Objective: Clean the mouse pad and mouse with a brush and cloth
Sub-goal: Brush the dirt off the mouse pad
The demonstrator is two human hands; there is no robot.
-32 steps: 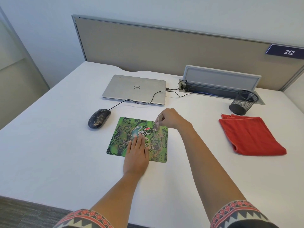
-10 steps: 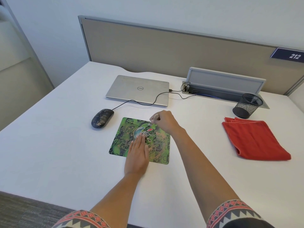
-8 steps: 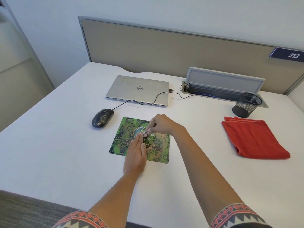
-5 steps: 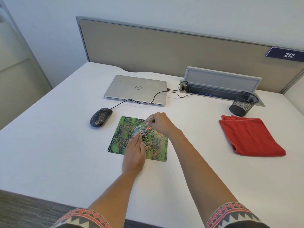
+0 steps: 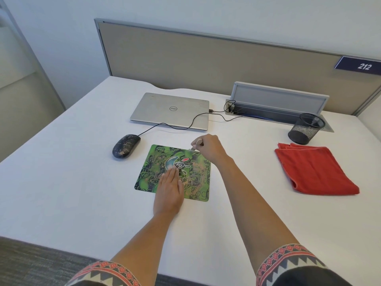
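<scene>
Pinning the mouse pad (image 5: 150, 172) to the counter (image 5: 61, 193) with the left hand (image 5: 169, 188): palm down, fingers straight and together, fingertips reaching the round blue-white logo at pad centre, heel of the hand past the pad's near edge. No grasp there, just a flat hand on top.

Pinching a small brush (image 5: 194, 146) in the right hand (image 5: 208, 149) over the pad's far right corner: fingers curled round a thin pale handle, knuckles up, working end angled down toward the pad. Can't tell whether the bristles touch the surface; too small and partly hidden by the fingers.

Reading the pad as a thin flat rectangle with rounded corners: glossy green print, dark lettering, tan speckle across its right half.

Seeing the mouse (image 5: 125, 148) just left of the pad's far left corner, not touching it: low rounded oval, dark shell with tan flecks, thin black cable (image 5: 185, 126) leading off across the lid of a closed silver laptop (image 5: 171, 110) behind the pad.

Finding the cloth (image 5: 315, 170) well right of the pad, untouched: red, soft-looking, folded into a rough rectangle with layered edges. Black wire-mesh cup (image 5: 306, 127), round, farther back on that same side of the pad.

Noting a white, smooth, matte counter under the pad.
</scene>
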